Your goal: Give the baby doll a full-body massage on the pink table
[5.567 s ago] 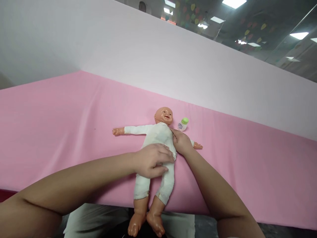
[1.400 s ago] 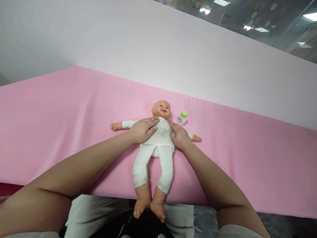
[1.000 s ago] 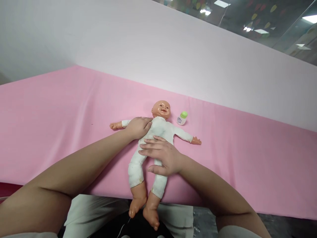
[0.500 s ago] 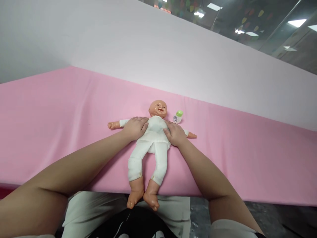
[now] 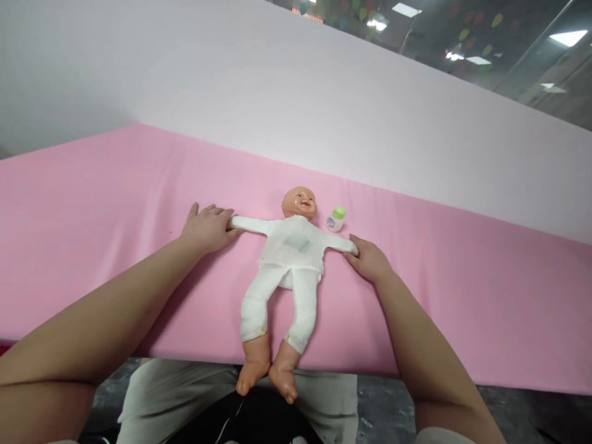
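Nearest the person's lap, the doll's [image 5: 290, 259] bare feet hang just over the front edge of the pink table cover [image 5: 115, 203], above the light trousers [image 5: 152, 401]. The doll lies face up on the cover in a white suit, legs toward the person, head away, both arms stretched straight out to the sides. The left hand [image 5: 206, 227] rests palm down over the end of the doll's one arm, fingers spread and loosely curved, covering the small hand there; I cannot tell whether it actually pinches the wrist or only presses on it. The right hand [image 5: 369, 259] lies at the end of the other arm, fingers half curled about the sleeve end, a light hold rather than a fist. Just beyond the doll's shoulder on that side, close beside its head, a small white bottle with a green cap [image 5: 335, 219] stands upright on the cover. Behind everything rises a pale wall panel [image 5: 296, 98]. To my eye, the risks are plain: with the feet already past the edge, a tug toward the person could slide the doll off the slippery cloth, and a sweep of the right hand or the sleeve could tip that bottle. Pulling both arms outward hard might strain the suit's seams.
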Demonstrator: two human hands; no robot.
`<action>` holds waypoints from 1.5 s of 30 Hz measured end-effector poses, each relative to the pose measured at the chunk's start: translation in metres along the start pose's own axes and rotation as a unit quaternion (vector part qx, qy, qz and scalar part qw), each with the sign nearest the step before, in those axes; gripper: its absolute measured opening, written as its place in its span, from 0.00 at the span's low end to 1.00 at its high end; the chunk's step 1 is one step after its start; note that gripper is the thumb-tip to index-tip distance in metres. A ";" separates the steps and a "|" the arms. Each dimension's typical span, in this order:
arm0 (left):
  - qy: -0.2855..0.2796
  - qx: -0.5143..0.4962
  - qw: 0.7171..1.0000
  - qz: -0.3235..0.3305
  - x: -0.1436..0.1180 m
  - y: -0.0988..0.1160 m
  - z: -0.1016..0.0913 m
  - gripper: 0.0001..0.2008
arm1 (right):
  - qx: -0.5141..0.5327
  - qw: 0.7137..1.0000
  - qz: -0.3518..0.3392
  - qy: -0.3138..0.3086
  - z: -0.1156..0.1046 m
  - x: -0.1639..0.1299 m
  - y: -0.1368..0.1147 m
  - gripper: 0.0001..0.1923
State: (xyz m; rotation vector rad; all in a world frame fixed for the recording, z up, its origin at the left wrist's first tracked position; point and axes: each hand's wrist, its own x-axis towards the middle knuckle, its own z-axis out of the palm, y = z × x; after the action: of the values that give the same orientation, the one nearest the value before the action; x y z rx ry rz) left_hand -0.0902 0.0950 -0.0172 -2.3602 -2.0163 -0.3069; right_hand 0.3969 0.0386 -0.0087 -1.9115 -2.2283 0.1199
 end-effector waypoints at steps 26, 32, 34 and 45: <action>0.037 -0.633 0.747 -0.200 0.015 -0.013 -0.001 0.19 | 0.701 0.689 0.178 0.034 0.005 0.011 0.026 0.27; 0.022 -0.627 0.749 -0.213 0.014 -0.011 -0.003 0.14 | 0.690 0.699 0.184 0.039 0.005 0.012 0.023 0.25; 0.024 -0.622 0.753 -0.213 0.013 -0.009 -0.005 0.11 | 0.684 0.705 0.181 0.041 0.006 0.012 0.022 0.26; 0.018 -0.595 0.773 -0.220 0.011 -0.005 -0.008 0.07 | 0.618 0.761 0.188 0.064 0.012 0.015 0.016 0.24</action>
State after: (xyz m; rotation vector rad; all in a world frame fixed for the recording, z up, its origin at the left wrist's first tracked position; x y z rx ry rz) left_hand -0.0942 0.1057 -0.0084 -2.0475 -2.7755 -2.1772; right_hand 0.4080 0.0567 -0.0223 -1.3790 -1.0095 1.1389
